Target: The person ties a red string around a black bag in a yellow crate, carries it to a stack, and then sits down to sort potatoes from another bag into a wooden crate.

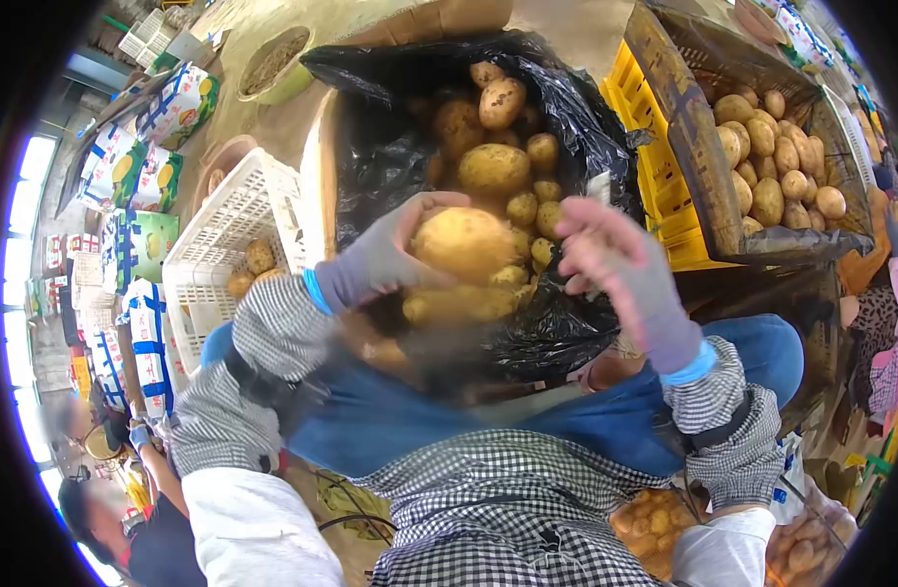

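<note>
My left hand (395, 249), in a grey glove with bare fingertips, is closed around a large potato (463, 242) above a box lined with a black plastic bag (385, 147). Several potatoes (495, 169) of mixed sizes lie in the bag beneath. To the right of the held potato is my right hand (620, 269), gloved the same way and slightly blurred, its fingers curled. A pale narrow piece (598, 186) shows at its fingers; I cannot make out what it is.
On the left stands a white plastic crate (235, 210) with a few potatoes. A lined yellow crate (654, 157) full of potatoes (782, 161) is on the right. Printed cartons (140, 254) are stacked at far left. Another person (145, 528) is at lower left.
</note>
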Available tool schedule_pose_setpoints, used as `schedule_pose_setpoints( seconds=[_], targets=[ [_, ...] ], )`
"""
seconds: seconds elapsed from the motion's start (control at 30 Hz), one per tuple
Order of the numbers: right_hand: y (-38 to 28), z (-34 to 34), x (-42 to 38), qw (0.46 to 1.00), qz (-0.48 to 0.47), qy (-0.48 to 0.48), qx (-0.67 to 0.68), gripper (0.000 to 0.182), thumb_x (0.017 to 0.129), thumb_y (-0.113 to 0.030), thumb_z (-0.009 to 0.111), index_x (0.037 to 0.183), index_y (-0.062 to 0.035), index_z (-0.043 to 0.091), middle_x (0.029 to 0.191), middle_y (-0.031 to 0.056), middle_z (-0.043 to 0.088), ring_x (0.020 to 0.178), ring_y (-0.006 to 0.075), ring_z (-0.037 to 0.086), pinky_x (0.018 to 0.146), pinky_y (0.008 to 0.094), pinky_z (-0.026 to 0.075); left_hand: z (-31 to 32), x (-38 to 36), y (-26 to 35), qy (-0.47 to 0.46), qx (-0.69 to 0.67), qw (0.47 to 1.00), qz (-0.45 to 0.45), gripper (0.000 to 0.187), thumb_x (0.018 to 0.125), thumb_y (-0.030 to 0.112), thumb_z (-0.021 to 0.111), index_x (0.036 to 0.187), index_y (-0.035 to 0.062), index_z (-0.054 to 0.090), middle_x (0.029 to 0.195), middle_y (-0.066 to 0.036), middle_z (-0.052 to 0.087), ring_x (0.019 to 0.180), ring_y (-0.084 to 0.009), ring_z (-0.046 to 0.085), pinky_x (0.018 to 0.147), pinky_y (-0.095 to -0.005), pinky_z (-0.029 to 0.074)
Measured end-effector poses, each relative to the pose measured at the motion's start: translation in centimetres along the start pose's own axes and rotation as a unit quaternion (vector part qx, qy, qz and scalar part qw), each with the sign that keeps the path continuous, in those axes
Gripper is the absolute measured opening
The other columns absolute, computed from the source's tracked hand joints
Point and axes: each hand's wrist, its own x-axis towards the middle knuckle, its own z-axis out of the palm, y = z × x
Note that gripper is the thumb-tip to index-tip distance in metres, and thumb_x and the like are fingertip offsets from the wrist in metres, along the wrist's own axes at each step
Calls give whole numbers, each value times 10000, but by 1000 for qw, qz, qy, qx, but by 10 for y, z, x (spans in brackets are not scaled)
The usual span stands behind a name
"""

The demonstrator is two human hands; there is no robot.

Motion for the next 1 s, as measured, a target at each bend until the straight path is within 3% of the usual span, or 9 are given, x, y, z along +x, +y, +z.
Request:
schedule_pose_setpoints(
  seconds=[0.03,0.13,0.23,0.33,0.43,0.53,0.63,0.93,1.0],
  targets=[
    [4,12,2,999,28,-9,-39,578,886,-193,673,1373,2,430,1179,82,571,902,117,589,707,243,517,12,-3,3,2,-35,999,20,902,632,6,842,1395,54,365,1310,-47,501,1219,-182,489,1040,-319,402],
    [-2,29,3,987,50,-122,93,722,825,-226,750,1408,-14,381,1167,53,574,919,95,577,718,236,513,38,-4,-2,-1,-75,992,102,864,699,69,829,1415,66,346,1361,-50,464,1260,-186,458,1051,-342,396],
    [3,27,4,991,64,-95,76,771,792,-218,784,1410,-16,371,1153,42,577,920,86,570,721,228,508,43,-3,-6,-7,-126,986,107,707,851,296,730,1407,65,361,1355,-59,475,1243,-185,476,1037,-343,417],
    [7,27,6,993,68,-75,66,779,766,-153,803,1401,-11,375,1153,40,576,936,87,566,743,225,505,37,0,-8,-3,-144,988,58,642,943,519,515,1380,60,407,1319,-74,514,1187,-186,530,954,-335,493],
    [23,27,10,995,31,-70,71,793,736,-99,820,1390,-6,381,1197,51,557,1022,114,563,836,245,502,35,6,-17,-4,-62,997,33,648,971,577,383,1344,53,460,1224,-87,588,1057,-186,617,836,-307,553],
    [32,26,14,995,6,-66,68,807,718,-85,832,1383,-3,382,1246,66,531,1124,146,538,945,274,471,43,4,-17,30,-233,969,-77,616,982,558,373,1291,43,508,1137,-92,637,942,-184,665,756,-290,574],
    [30,26,15,996,19,-75,43,814,718,-101,837,1382,-2,378,1279,74,510,1187,162,507,1009,295,437,42,4,-25,40,-181,983,-15,597,992,545,355,1245,36,536,1086,-93,660,876,-181,683,730,-296,581],
    [37,23,16,996,-18,-85,-6,811,729,-112,832,1389,-10,374,1299,65,484,1202,152,479,1029,300,417,42,3,-17,77,-208,973,-65,553,998,508,386,1219,29,551,1054,-85,662,841,-141,680,603,-241,572],
    [43,21,16,995,-38,-87,-18,805,735,-114,828,1391,-11,373,1302,59,480,1209,150,470,1030,301,415,36,4,-27,65,-156,985,-28,557,973,509,458,1228,23,551,1078,-93,643,912,-168,655,762,-308,562]
  ],
)
